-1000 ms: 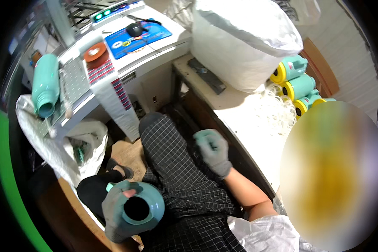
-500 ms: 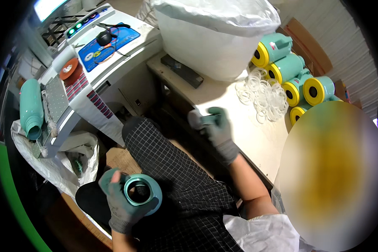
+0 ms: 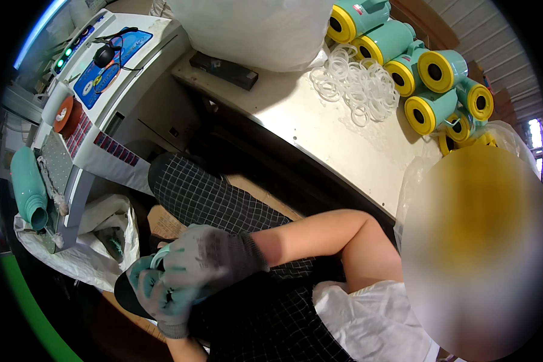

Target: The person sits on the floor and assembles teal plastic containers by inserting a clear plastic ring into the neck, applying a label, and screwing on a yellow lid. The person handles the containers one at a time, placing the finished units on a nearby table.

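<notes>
Low on my lap, my left hand (image 3: 157, 297), in a grey glove with teal-coated fingers, is wrapped round a teal plastic jug shell (image 3: 201, 298). Only slivers of the shell show between the gloves. My right hand (image 3: 200, 260), gloved alike, lies across the shell's round mouth with its fingers bent down over it. Whatever the right fingers hold is hidden beneath the glove. My checked trousers are under both hands.
On the white bench to the right lie clear plastic rings (image 3: 356, 87) and a dark bar (image 3: 224, 70), beside a big white sack (image 3: 253, 30). Teal jugs with yellow ends (image 3: 435, 72) are stacked beyond. At left, a teal bottle (image 3: 27, 184) rests near a white machine (image 3: 136, 72).
My right hand has swung from the bench edge, where it held a small greyish thing, down to the shell at my left hand. The view has shifted too.
</notes>
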`<state>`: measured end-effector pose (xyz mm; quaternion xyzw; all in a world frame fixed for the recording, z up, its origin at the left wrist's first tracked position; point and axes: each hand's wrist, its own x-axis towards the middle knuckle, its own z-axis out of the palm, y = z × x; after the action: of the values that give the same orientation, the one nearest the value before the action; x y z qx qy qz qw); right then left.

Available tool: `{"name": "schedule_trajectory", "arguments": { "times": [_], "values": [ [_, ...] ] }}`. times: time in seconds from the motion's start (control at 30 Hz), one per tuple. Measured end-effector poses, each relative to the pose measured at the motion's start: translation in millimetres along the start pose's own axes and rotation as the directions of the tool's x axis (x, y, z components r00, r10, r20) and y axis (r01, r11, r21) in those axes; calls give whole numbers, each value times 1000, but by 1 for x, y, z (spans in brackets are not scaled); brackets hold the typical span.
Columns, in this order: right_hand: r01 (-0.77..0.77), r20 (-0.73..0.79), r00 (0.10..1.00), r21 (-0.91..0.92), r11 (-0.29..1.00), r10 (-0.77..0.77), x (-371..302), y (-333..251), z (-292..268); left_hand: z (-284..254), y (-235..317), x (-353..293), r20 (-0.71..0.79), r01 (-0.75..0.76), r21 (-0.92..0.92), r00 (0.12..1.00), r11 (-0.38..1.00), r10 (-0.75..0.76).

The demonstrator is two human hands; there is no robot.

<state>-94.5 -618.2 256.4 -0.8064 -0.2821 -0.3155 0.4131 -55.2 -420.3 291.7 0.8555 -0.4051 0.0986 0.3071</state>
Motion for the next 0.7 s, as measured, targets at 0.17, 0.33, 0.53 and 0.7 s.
{"name": "schedule_trajectory", "arguments": {
  "times": [0.17, 0.33, 0.53, 0.7],
  "values": [
    [81, 160, 985, -96, 992, -65, 12, 7, -9, -9, 2, 7, 57, -5, -38, 998, 999, 7],
    [-7, 122, 993, 5, 1000, 6, 1, 1, -3, -10, -8, 4, 91, -77, 27, 993, 997, 74],
    [-114, 220, 970, 22, 993, 107, -2, -1, 17, -32, -4, 14, 99, -38, 112, 995, 993, 26],
    [-60, 212, 975, -36, 998, 66, 5, -4, 22, -52, 13, 40, 334, -37, 361, 938, 932, -92]
  ]
}}
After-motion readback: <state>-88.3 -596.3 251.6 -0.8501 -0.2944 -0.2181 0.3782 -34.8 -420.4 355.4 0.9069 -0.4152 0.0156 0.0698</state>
